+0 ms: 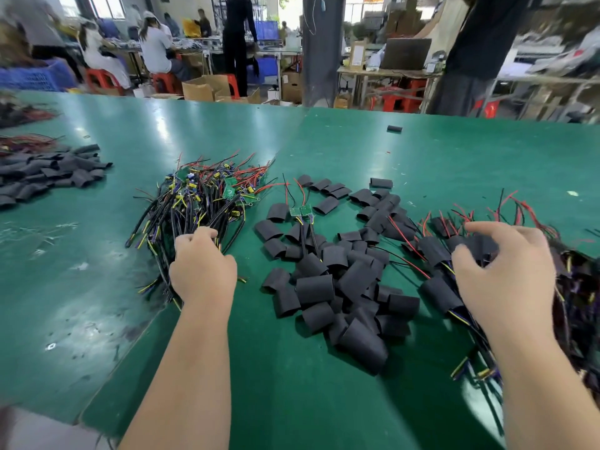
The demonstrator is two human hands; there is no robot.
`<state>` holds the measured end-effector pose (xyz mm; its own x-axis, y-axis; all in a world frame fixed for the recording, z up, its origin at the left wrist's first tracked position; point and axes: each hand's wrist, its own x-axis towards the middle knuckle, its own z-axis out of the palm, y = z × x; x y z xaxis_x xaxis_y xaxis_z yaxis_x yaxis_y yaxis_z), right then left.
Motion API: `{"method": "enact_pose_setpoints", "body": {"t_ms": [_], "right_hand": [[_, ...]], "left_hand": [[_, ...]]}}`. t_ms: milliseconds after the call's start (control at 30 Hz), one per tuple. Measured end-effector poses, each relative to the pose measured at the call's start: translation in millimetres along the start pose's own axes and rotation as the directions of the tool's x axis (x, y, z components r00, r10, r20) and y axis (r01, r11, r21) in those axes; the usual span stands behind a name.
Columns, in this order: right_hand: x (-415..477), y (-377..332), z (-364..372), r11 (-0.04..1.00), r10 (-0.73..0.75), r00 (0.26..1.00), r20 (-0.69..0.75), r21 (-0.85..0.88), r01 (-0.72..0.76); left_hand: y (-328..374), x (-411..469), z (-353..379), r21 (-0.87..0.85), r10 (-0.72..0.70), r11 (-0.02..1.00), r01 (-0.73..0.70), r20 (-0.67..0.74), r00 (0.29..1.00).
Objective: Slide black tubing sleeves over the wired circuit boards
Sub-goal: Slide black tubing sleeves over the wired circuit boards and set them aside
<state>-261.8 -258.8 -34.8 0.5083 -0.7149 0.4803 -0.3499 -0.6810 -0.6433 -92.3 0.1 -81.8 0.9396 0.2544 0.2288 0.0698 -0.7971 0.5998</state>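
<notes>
Two bare arms reach in from the bottom of the frame over a green bench [97,303].

The left hand [203,266] is at the lower middle left. Its fingers [198,237] are curled down and clamped on the black wires at the near end of a heap of wired circuit boards [201,203].

The right hand [506,271] is at the right side. Its fingers [490,229] are bent and spread apart, like a claw, over a heap of boards with sleeves on [438,290]. A black sleeve sits under the thumb, but I cannot tell if the hand grips it. Red and black wires stick out from the far side of this heap.

Between the two hands lies a big pile of black tubing sleeves [324,287], short and flat. On the far left part of this pile rest two small green boards [301,211], side by side, with thin red and black wires going away from them.

Farther off, one loose sleeve [394,128] lies alone on the bench at the upper middle. At the left edge sits another pile of black sleeves [48,173].

Past the bench, people sit on red stools [100,79] at other tables, and cardboard boxes [204,87] stand on the floor.
</notes>
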Motion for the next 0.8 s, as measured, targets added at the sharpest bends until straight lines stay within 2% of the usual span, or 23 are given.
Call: {"method": "enact_pose_setpoints", "body": {"t_ms": [100,167,200,233,267,300,333,367,400,433,467,500,533,567,633,667,700,800], "right_hand": [[-2.4,-1.1,1.7,0.999,-0.022,1.0,0.018,0.048,0.021],[-4.0,-3.2,2.7,0.995,-0.037,0.999,0.019,0.094,0.036],[-5.1,-4.8,3.0,0.992,-0.044,0.999,0.018,0.122,0.042],[-6.4,-6.7,3.4,0.987,-0.047,0.999,0.02,0.153,0.043],[-7.7,-8.5,3.8,0.982,-0.044,0.999,0.026,0.182,0.038],[-8.4,-9.9,4.4,0.978,-0.034,0.999,0.038,0.206,0.025],[-9.0,-10.6,4.7,0.975,-0.021,0.998,0.052,0.224,0.009],[-9.4,-11.1,5.3,0.972,-0.013,0.998,0.065,0.234,-0.003],[-9.8,-11.6,5.7,0.972,-0.009,0.997,0.077,0.236,-0.009],[-10.6,-12.1,6.2,0.972,-0.007,0.996,0.086,0.236,-0.013],[-11.2,-12.5,6.5,0.972,-0.008,0.996,0.092,0.234,-0.013],[-11.2,-12.6,6.9,0.974,-0.011,0.995,0.095,0.228,-0.011],[-11.4,-12.4,7.5,0.976,-0.014,0.995,0.1,0.218,-0.009],[-11.7,-12.1,8.1,0.978,-0.015,0.994,0.104,0.208,-0.007],[-12.3,-11.7,9.0,0.981,-0.018,0.994,0.111,0.194,-0.003],[-12.4,-11.9,9.5,0.981,-0.022,0.993,0.113,0.194,-0.001],[-12.6,-12.1,10.6,0.98,-0.027,0.993,0.115,0.199,0.003],[-15.1,-12.7,15.1,0.977,-0.067,0.991,0.119,0.207,0.041]], "left_hand": [[0.0,0.7,2.9,-0.177,0.042,0.983,-0.054,-0.069,0.997],[2.7,-0.4,2.7,-0.447,-0.043,0.895,0.003,-0.08,0.996],[4.2,0.1,0.8,-0.629,-0.133,0.772,0.088,-0.025,0.991],[6.4,1.9,-1.9,-0.8,-0.21,0.569,0.191,0.084,0.974],[8.8,3.5,-5.5,-0.902,-0.244,0.317,0.294,0.222,0.944],[10.7,5.6,-8.8,-0.926,-0.229,0.073,0.37,0.345,0.91],[11.5,7.1,-10.6,-0.905,-0.192,-0.095,0.414,0.424,0.885],[12.5,7.8,-11.1,-0.887,-0.163,-0.137,0.441,0.46,0.873],[13.3,6.7,-12.2,-0.886,-0.153,-0.066,0.459,0.464,0.873],[13.8,3.8,-12.1,-0.882,-0.152,0.111,0.458,0.441,0.885],[11.8,0.1,-9.0,-0.822,-0.15,0.385,0.419,0.392,0.908],[9.8,-5.5,-5.5,-0.65,-0.146,0.684,0.33,0.322,0.935],[9.4,-11.9,-3.0,-0.418,-0.108,0.886,0.199,0.231,0.967],[12.1,-18.0,-1.4,-0.216,-0.024,0.975,0.046,0.103,0.994],[25.2,-27.5,0.6,-0.035,0.19,0.98,-0.195,-0.121,0.974],[35.6,-29.7,2.2,-0.01,0.283,0.958,-0.288,-0.156,0.946],[46.8,-31.5,5.0,0.004,0.355,0.934,-0.358,-0.13,0.926],[75.3,-32.9,21.6,0.133,0.48,0.864,-0.485,0.071,0.874]]}}
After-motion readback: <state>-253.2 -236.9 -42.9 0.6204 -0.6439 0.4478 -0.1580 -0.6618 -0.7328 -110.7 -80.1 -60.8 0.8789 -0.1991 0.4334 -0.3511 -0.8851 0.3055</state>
